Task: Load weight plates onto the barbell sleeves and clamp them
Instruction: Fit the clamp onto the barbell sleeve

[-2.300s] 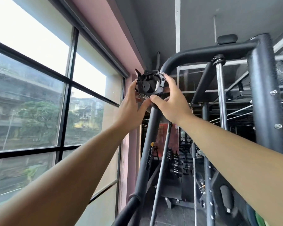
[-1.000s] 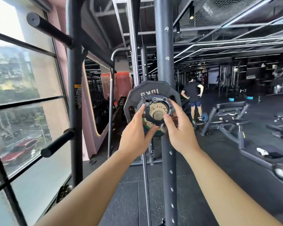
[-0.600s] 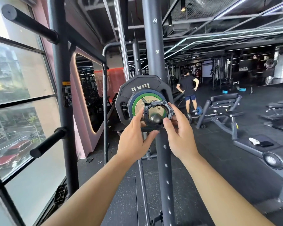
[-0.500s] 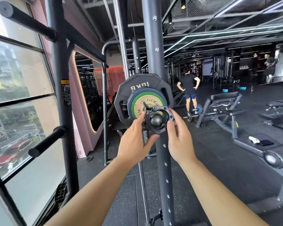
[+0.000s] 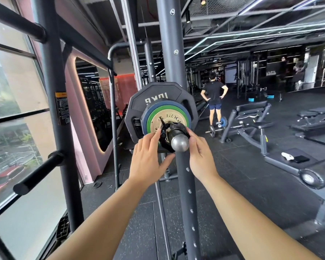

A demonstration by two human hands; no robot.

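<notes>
Clamp collar: the black clamp collar (image 5: 176, 127) sits around the barbell sleeve (image 5: 180, 143), behind the sleeve's round steel end and close to the plates. Whether it already touches the outer plate, you cannot tell from this angle.
Lever: the collar's lever (image 5: 162, 123) stands up and away from the ring, so I judge the collar is not locked yet. This is why it can slide.
Left hand: your left hand (image 5: 148, 158) holds the collar's left side, fingers just under the lever and thumb spread below the sleeve. It is well placed to press the lever down.
Right hand: your right hand (image 5: 201, 156) grips the collar's right side with curled fingers. It steadies the ring so that it goes straight along the sleeve.
Plates, counted: one big black plate (image 5: 158, 94) marked 10 kg at the back, and in front a smaller coloured plate (image 5: 150, 117) with a gold centre. Its blue ring and green ring may be two thin plates; I cannot tell.
Collars, counted: one.
Hands, counted: two, both on the collar.
Rack upright: the grey rack upright (image 5: 169, 53) stands behind the plates, and the sleeve points toward you.
Step, as I judge: the plates on this side are loaded; push the collar against them, then close the lever.
Risk: a gap left at the plate lets them shift.
</notes>
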